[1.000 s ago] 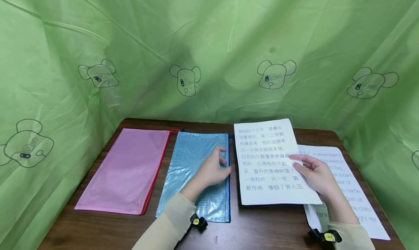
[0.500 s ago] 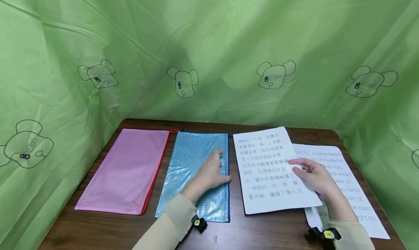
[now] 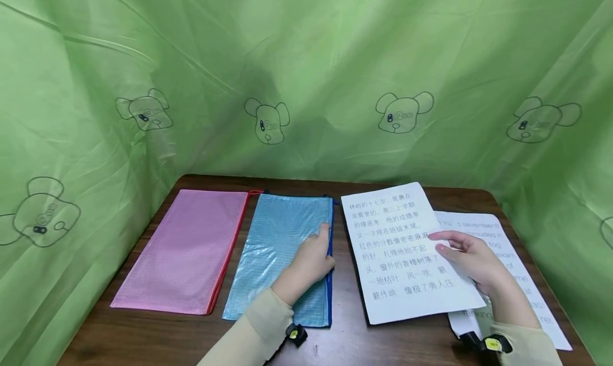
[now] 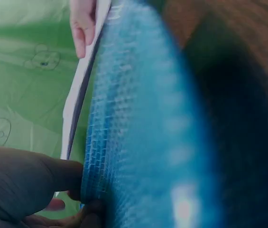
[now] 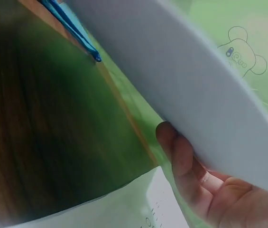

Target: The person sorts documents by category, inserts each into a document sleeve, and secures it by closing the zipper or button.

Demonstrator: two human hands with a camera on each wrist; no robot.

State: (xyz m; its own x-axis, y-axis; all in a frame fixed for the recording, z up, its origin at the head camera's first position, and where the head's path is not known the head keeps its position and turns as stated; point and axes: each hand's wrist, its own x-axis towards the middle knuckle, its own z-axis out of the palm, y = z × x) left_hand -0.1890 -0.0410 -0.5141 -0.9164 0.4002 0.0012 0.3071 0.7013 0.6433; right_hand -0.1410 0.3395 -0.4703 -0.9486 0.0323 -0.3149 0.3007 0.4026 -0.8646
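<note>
My left hand [image 3: 307, 260] pinches the blue pouch [image 3: 270, 243], my right hand [image 3: 471, 257] the paper [image 3: 395, 251], both by right edges, probably for steady control.

Blue mesh pouch [image 3: 282, 233] beside raised printed sheet [image 3: 402, 265]

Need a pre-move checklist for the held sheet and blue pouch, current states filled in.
1. Right hand grips Chinese sheet: ok, at its right edge.
2. Left hand holds blue pouch: ok, pinching its right edge.
3. Blue pouch open along that edge: cannot tell.
4. Chinese sheet clear of English sheet in head view: not ok, covers its left part.
5. Pink pouch apart from blue pouch: ok, lies left.
</note>
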